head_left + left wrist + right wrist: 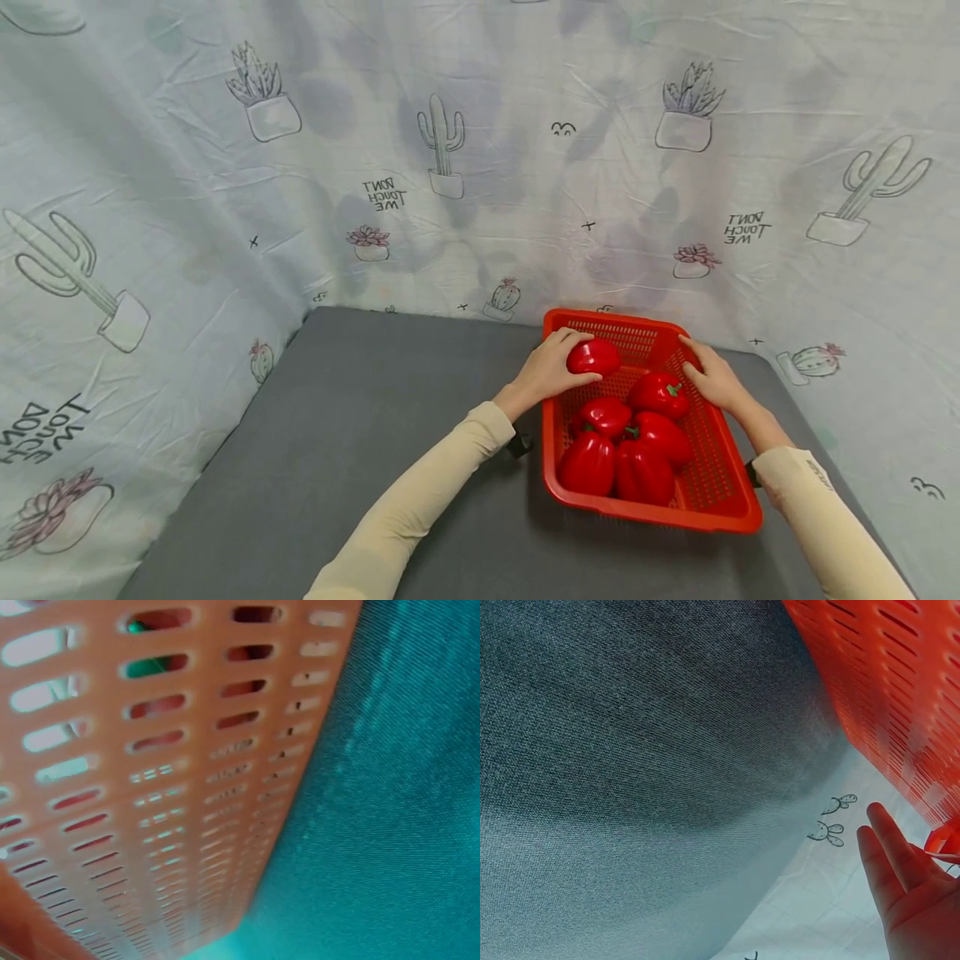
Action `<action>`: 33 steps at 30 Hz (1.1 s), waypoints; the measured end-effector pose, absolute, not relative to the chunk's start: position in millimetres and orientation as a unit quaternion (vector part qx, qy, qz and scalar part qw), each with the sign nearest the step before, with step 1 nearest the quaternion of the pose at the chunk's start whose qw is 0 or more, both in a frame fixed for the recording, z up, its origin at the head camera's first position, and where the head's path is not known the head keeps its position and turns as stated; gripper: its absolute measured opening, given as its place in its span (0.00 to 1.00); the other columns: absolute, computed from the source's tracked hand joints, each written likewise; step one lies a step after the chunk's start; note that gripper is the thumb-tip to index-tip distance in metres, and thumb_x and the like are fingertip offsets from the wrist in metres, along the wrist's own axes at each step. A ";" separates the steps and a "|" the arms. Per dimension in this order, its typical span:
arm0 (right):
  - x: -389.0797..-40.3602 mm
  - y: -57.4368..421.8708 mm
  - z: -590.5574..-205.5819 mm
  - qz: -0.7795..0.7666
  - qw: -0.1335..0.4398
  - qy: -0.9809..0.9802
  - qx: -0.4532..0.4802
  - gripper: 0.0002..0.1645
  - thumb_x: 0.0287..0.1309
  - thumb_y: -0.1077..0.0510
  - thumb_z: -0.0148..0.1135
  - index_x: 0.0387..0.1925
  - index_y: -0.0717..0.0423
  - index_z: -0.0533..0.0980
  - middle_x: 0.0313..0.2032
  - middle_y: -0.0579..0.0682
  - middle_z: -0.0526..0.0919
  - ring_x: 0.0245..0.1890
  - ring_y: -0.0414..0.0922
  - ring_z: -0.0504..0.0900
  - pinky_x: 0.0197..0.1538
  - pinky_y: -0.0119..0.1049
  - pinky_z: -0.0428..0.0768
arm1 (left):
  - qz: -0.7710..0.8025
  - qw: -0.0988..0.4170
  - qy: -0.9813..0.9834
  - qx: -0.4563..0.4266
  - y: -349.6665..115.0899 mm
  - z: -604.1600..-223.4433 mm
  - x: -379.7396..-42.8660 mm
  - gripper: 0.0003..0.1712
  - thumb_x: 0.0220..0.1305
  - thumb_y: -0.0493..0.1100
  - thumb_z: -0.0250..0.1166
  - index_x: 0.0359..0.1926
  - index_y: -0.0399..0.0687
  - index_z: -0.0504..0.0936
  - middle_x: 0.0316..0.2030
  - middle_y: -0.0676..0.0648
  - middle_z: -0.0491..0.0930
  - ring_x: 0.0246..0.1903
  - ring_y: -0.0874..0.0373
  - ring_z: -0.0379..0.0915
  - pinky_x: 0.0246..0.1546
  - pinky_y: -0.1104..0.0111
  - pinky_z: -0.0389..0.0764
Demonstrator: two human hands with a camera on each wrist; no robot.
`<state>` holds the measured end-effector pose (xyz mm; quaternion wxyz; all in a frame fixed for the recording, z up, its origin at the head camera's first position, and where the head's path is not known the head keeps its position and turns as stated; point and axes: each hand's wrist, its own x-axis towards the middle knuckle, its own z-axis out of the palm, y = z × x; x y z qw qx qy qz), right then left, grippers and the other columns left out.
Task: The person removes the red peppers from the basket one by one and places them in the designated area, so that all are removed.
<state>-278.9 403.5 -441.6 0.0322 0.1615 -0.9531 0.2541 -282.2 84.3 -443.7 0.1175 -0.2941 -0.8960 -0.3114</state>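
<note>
Being gripped between the thumb and curved fingers of the left hand [551, 367], one red pepper [597, 357] is held at the far left corner of the red basket [652, 512], just in from the left rim. Its long axis is laid roughly left to right, so its left end is faced by the palm, with the fingers set over its far side and the thumb along its near side. Whether the basket's floor is touched by it cannot be told.

The right hand [716, 379] is placed at the far part of the right rim, its fingers stretched nearly straight and no pepper held; from there the gripped pepper is found to the left, across the basket. Five more peppers [661, 440] are gathered nearer the person and to the right. The basket is carried by the grey surface [337, 458]. As judged from here, the pepper's handling is governed by the left hand.
</note>
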 end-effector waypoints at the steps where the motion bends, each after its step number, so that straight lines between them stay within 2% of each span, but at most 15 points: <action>1: -279.1 403.3 -441.6 0.253 0.033 -0.953 0.162 0.31 0.65 0.63 0.43 0.66 0.71 0.52 0.61 0.77 0.55 0.60 0.73 0.54 0.57 0.67 0.55 | -0.317 0.120 -0.894 -0.294 83.9 -442.2 -281.4 0.37 0.50 0.63 0.67 0.59 0.56 0.70 0.52 0.53 0.70 0.50 0.61 0.70 0.49 0.67 0.77; 33: -275.1 401.5 -437.9 0.246 0.009 -0.957 0.154 0.31 0.67 0.61 0.40 0.68 0.69 0.49 0.62 0.77 0.53 0.60 0.74 0.54 0.56 0.68 0.55 | -0.384 0.149 -0.861 -0.298 50.9 -423.8 -275.9 0.36 0.50 0.59 0.68 0.59 0.54 0.71 0.52 0.52 0.72 0.49 0.58 0.70 0.45 0.65 0.79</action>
